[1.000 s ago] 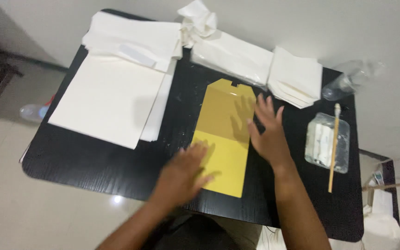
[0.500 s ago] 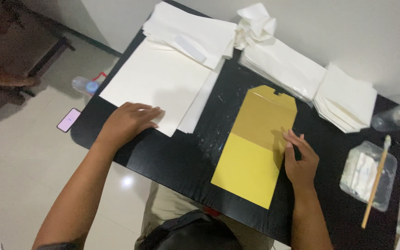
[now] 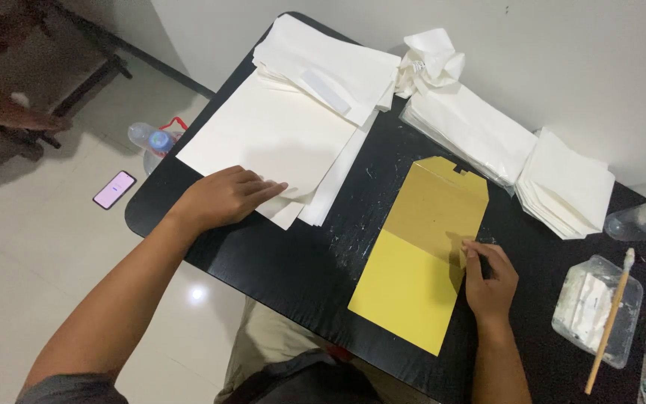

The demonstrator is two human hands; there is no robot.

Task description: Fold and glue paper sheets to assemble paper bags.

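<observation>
A yellow folded paper piece (image 3: 420, 254) lies flat on the black table (image 3: 285, 269). My right hand (image 3: 489, 278) rests at its right edge, fingertips pinching or pressing the edge of the fold. My left hand (image 3: 226, 196) lies palm down on the near corner of a stack of large cream sheets (image 3: 274, 138) at the table's left, fingers spread slightly and touching the top sheet.
Piles of folded white paper (image 3: 480, 131) and a crumpled white sheet (image 3: 431, 60) line the back. A clear tub with a wooden stick (image 3: 608, 318) sits at the right beside a clear plastic bottle (image 3: 641, 219). On the floor lie a phone (image 3: 114, 188) and a bottle (image 3: 151, 140).
My left hand left the yellow piece and moved left onto the cream sheet stack. My right hand slid down to the yellow piece's right edge. The view shifted left.
</observation>
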